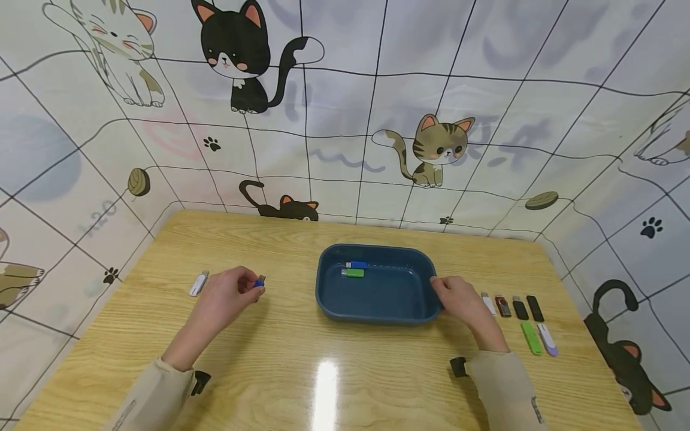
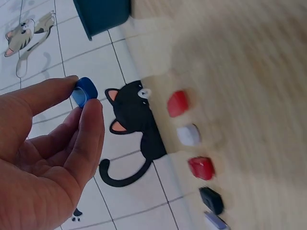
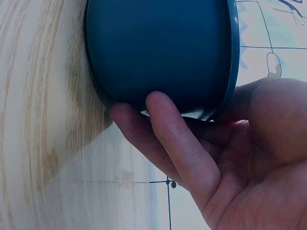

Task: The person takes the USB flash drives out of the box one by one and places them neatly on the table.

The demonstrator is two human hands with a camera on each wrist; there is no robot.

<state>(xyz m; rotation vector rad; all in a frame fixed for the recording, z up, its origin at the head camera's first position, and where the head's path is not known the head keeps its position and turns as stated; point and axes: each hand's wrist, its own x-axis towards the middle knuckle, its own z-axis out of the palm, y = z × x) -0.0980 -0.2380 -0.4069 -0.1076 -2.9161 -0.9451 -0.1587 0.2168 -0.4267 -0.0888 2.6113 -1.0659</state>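
My left hand pinches a small blue USB stick between thumb and forefinger, above the table left of the dark blue plastic basin. The left wrist view shows the blue stick end-on at the fingertips. Inside the basin lie a blue USB stick and a green USB stick, side by side near its back left. My right hand grips the basin's right end, thumb at the rim; in the right wrist view its fingers touch the outer wall.
A white USB stick lies left of my left hand. Several more sit right of the basin, among them a green one and a white-and-purple one. A cat-print sheet stands behind the wooden table.
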